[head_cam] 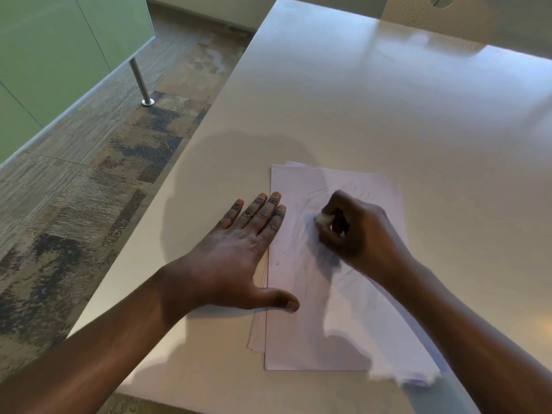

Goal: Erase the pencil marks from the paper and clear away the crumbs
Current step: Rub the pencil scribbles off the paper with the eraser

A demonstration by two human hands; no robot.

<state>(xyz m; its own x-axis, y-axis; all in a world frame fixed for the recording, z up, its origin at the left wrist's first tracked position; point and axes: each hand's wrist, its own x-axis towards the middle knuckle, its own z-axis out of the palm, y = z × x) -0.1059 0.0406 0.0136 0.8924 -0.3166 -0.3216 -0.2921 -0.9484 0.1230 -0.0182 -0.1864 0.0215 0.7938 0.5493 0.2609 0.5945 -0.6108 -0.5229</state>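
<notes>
A small stack of white paper (310, 309) lies on the pale table (388, 100), with faint grey pencil marks near its upper middle. My left hand (239, 258) lies flat with fingers spread, pressing the paper's left edge, thumb on the sheet. My right hand (358, 234) is curled over the upper part of the paper, pinching a small white eraser (322, 219) whose tip touches the marked area. A dark smudge or shadow lies under that hand. Crumbs are too small to make out.
The table's left edge runs diagonally, dropping to patterned carpet (89, 189). A green cabinet (53, 55) on a metal leg (140, 82) stands at the far left. A pale chair back (433, 13) shows beyond the table's far edge.
</notes>
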